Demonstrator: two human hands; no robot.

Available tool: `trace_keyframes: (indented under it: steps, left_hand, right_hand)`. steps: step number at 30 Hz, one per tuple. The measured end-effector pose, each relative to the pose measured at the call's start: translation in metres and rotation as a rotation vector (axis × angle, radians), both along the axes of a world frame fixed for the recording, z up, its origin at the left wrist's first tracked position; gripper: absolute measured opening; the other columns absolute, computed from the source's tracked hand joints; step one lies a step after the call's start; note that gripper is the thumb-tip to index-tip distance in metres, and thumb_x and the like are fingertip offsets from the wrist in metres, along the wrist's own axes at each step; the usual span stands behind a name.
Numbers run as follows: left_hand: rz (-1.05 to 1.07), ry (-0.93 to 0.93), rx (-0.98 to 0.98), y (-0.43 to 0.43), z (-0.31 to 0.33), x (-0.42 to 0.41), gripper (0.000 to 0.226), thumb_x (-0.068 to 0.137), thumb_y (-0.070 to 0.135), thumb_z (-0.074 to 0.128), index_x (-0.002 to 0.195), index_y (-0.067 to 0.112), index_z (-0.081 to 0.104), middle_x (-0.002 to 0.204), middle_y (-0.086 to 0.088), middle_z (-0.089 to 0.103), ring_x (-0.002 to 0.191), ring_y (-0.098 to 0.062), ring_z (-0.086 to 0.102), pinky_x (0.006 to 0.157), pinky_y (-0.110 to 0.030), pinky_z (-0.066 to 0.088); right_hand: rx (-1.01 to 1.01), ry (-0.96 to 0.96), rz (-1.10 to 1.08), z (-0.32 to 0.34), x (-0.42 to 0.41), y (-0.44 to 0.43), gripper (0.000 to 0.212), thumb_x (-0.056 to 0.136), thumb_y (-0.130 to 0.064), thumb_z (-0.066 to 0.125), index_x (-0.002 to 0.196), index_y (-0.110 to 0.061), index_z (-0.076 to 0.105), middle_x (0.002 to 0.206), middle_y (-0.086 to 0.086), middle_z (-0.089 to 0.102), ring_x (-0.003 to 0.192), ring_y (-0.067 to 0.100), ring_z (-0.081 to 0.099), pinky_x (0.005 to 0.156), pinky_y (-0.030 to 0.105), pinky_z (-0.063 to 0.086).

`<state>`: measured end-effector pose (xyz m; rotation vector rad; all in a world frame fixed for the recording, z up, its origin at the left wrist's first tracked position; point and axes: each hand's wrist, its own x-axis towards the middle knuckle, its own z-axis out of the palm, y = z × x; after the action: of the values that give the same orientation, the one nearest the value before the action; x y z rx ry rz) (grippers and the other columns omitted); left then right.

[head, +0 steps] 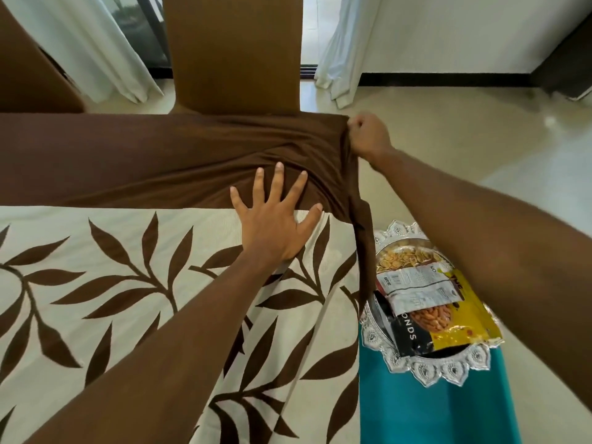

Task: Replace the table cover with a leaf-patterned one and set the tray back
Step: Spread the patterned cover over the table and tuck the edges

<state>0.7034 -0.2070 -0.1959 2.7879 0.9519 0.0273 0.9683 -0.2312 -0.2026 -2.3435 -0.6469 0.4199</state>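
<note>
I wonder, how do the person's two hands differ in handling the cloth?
The left hand lies flat, fingers spread, pressing down; the right hand is curled, gripping bunched cloth. The left hand sits inward from the edge, the right hand at the far right corner. Both touch the brown fabric.

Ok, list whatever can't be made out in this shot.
All head view.
- The table: wholly under the leaf-patterned cover.
- The right hand: fingertips buried in the brown fabric it grips.
- The tray: right side behind the right forearm, left rim behind hanging fabric.
- The packets: print partly covered, partly too small.
- The teal surface: cut by the bottom edge.
</note>
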Motion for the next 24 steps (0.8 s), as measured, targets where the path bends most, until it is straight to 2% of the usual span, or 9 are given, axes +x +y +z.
trace_keyframes:
  steps: [4,6,9,11,14,17,20,22,24]
  left_hand:
    - [0.016,0.004,-0.021,0.006,0.0,0.01,0.07,0.092,0.079,0.011,0.155,0.049,0.005,0.168,0.004,0.001,0.154,-0.027,-0.007,0.113,-0.07,-0.006]
    - [0.015,0.007,-0.017,0.012,0.001,0.019,0.07,0.091,0.079,0.01,0.155,0.049,0.005,0.168,0.004,0.0,0.154,-0.028,-0.008,0.113,-0.07,-0.007]
    - [0.024,0.011,-0.005,0.014,0.0,0.027,0.071,0.091,0.079,0.01,0.155,0.048,0.004,0.168,0.003,-0.001,0.154,-0.029,-0.008,0.113,-0.07,-0.007]
    - [0.027,0.019,-0.014,0.014,0.0,0.028,0.071,0.091,0.078,0.011,0.155,0.048,0.006,0.168,0.003,0.001,0.154,-0.029,-0.007,0.113,-0.07,-0.007]
    - [0.018,0.01,-0.017,0.015,0.003,0.027,0.073,0.09,0.08,0.013,0.156,0.047,0.01,0.168,0.003,0.002,0.154,-0.029,-0.007,0.114,-0.069,-0.007]
    - [-0.033,0.006,-0.037,0.011,0.004,0.018,0.076,0.091,0.079,0.014,0.157,0.043,0.013,0.168,0.003,0.004,0.154,-0.027,-0.005,0.117,-0.066,-0.006]
    - [-0.117,-0.015,-0.064,-0.013,0.007,0.001,0.072,0.095,0.073,0.02,0.157,0.037,0.016,0.168,0.001,0.007,0.154,-0.024,-0.002,0.118,-0.063,-0.005]
    - [-0.165,-0.054,-0.107,-0.039,0.011,-0.017,0.067,0.099,0.066,0.024,0.157,0.034,0.018,0.167,0.001,0.011,0.154,-0.022,0.0,0.12,-0.06,-0.004]
    - [-0.166,-0.076,-0.149,-0.061,0.018,-0.037,0.064,0.1,0.063,0.025,0.157,0.034,0.022,0.167,0.002,0.013,0.154,-0.021,0.0,0.121,-0.058,-0.003]
  right_hand:
    - [-0.069,-0.207,-0.152,0.036,0.041,0.022,0.027,0.101,-0.016,0.044,0.12,-0.005,0.06,0.123,0.015,0.066,0.116,0.032,0.06,0.088,0.032,0.044]
    - [0.087,-0.111,-0.138,0.041,0.035,0.034,0.03,0.104,-0.014,0.039,0.129,-0.01,0.055,0.129,0.012,0.063,0.119,0.028,0.058,0.087,0.026,0.041]
    - [0.245,0.176,-0.08,0.03,0.014,0.044,0.044,0.106,-0.024,0.039,0.15,-0.019,0.039,0.151,0.01,0.047,0.132,0.023,0.048,0.108,0.029,0.039]
    - [0.224,0.303,-0.088,0.018,-0.01,0.034,0.044,0.101,-0.031,0.048,0.143,-0.02,0.051,0.141,0.008,0.055,0.12,0.022,0.055,0.104,0.037,0.046]
    - [0.248,0.372,-0.212,-0.004,-0.044,0.003,0.04,0.091,-0.046,0.058,0.12,-0.018,0.065,0.114,0.001,0.068,0.103,0.02,0.064,0.087,0.036,0.052]
    - [0.296,0.491,-0.255,-0.023,-0.065,-0.018,0.042,0.094,-0.049,0.057,0.111,-0.013,0.071,0.105,0.003,0.071,0.094,0.019,0.066,0.088,0.034,0.052]
    - [0.272,0.256,-0.21,-0.02,-0.078,-0.026,0.036,0.103,-0.03,0.048,0.07,-0.021,0.057,0.076,-0.003,0.059,0.072,0.012,0.054,0.073,0.028,0.039]
    - [0.16,0.102,-0.154,-0.012,-0.083,-0.031,0.037,0.106,-0.03,0.042,0.071,-0.019,0.052,0.082,0.0,0.059,0.077,0.018,0.054,0.073,0.029,0.036]
    - [0.003,-0.066,-0.091,-0.001,-0.082,-0.032,0.031,0.107,-0.033,0.038,0.091,-0.014,0.057,0.097,0.006,0.063,0.087,0.024,0.056,0.074,0.032,0.036]
